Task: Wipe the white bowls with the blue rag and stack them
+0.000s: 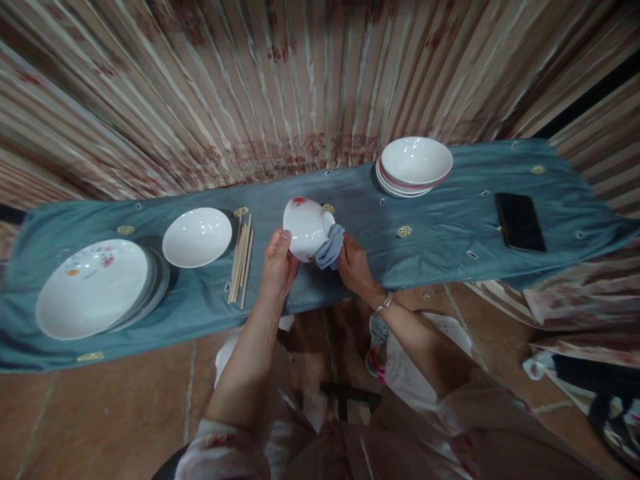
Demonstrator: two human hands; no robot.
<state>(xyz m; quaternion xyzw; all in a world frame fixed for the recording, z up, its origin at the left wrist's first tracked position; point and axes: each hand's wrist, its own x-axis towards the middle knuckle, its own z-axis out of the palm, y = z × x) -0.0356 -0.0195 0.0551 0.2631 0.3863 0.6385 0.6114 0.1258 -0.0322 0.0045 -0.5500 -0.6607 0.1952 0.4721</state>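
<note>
A white bowl (pixel 306 230) with red flower marks is tipped on its side above the middle of the table. My left hand (pixel 279 263) grips it at its left edge, the thumb lying on the outer wall. On the bowl's right side my right hand (pixel 356 265) holds a blue-grey cloth (pixel 330 249) against it. That hand's fingers are partly hidden behind the cloth. Left of my left hand lie several wooden chopsticks (pixel 242 261), side by side.
A single white bowl (pixel 197 237) and a stack of flowered plates (pixel 95 288) stand at left. Stacked bowls (pixel 416 162) sit at the back right, with a black phone-like object (pixel 520 222) beyond. The teal tablecloth (pixel 435 250) ends near my forearms; a pleated curtain (pixel 310 87) hangs behind.
</note>
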